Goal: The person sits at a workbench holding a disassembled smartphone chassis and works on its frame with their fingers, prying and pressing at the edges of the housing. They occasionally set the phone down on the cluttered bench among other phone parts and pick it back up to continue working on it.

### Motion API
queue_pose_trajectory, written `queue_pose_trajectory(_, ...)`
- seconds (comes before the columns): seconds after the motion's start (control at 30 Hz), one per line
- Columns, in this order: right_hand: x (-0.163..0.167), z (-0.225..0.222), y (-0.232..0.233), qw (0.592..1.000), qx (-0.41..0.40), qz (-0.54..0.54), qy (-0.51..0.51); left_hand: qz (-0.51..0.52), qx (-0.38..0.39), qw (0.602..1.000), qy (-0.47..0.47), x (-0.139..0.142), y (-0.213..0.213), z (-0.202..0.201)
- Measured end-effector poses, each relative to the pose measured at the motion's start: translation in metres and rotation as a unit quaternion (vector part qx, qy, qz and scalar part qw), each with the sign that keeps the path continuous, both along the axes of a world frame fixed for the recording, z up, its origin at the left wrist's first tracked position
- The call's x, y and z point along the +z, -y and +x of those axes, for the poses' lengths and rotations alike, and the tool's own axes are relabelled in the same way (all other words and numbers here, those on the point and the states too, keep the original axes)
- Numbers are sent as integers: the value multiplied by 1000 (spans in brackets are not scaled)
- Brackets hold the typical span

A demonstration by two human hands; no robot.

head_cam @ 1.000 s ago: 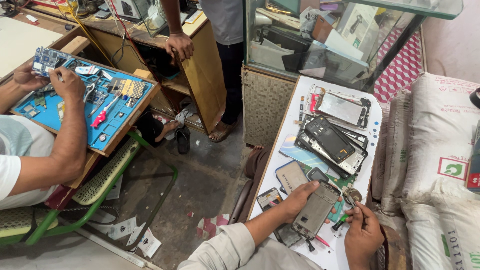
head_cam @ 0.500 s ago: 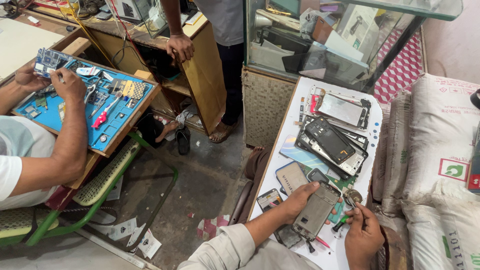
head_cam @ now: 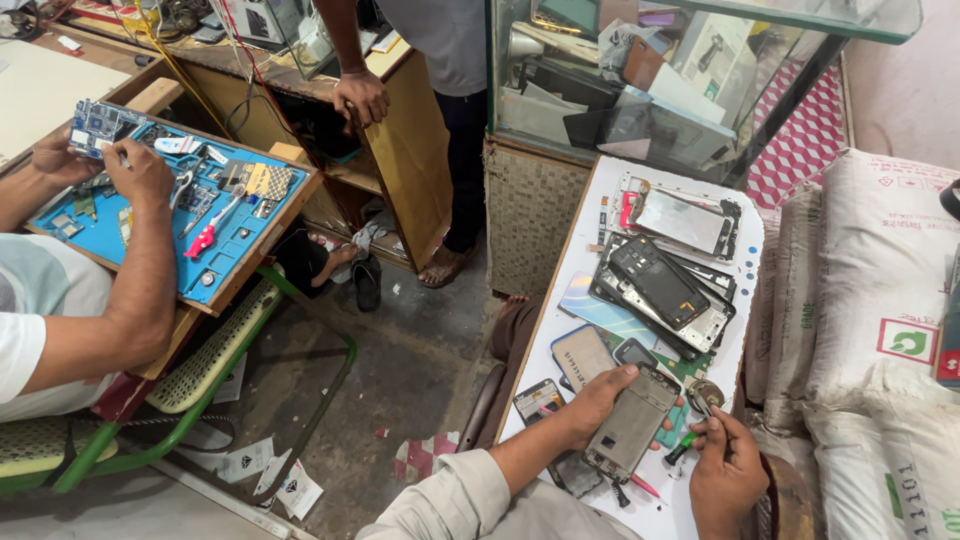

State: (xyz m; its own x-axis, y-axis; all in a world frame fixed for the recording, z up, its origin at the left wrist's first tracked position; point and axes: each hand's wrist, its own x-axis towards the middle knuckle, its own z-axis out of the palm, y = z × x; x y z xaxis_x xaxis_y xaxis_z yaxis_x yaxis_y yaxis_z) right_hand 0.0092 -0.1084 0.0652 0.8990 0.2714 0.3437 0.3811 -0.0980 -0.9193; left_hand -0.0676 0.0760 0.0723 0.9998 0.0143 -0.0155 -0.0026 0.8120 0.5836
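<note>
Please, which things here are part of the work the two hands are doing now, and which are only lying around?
In hand:
- left hand holding the opened phone frame
- right hand pinching a thin tool beside it

Lying about:
- stacked phone parts further up the white board
- loose phone
- glass cabinet
- white sacks

Glass cabinet [head_cam: 640, 80], wooden counter [head_cam: 400, 150], littered grey floor [head_cam: 400, 370].

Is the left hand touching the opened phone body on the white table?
Touching. The head view shows the left hand gripping the opened phone body's upper edge, fingers over it.
</note>
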Motion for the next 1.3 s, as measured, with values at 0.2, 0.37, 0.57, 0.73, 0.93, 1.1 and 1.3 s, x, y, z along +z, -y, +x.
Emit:
queue_pose_trajectory(0.2,-6,2,1,1000,4,13,-8,3,1,1000,3,1,-1,-1)
queue_pose_trajectory(0.37,-6,3,2,1000,7,12,-6,9,1,1000,-3,4,-1,-1)
queue_pose_trajectory(0.57,-3,1,1,1000,-3,-9,-4,23,7,1000,-10,6,-2,-1)
queue_pose_trajectory(0.73,-3,2,1,1000,7,1,-4,17,5,1000,-6,4,-2,-1)
queue_pose_trajectory(0.93,-5,2,1,1000,9,8,0,3,0,1000,8,3,-2,0)
queue_pose_trajectory(1.1,-6,2,0,1000,2,2,-2,18,8,1000,6,2,-2,-2)
queue_pose_trajectory(1.3,-8,3,1,1000,9,11,-11,13,7,1000,11,2,-1,-1)
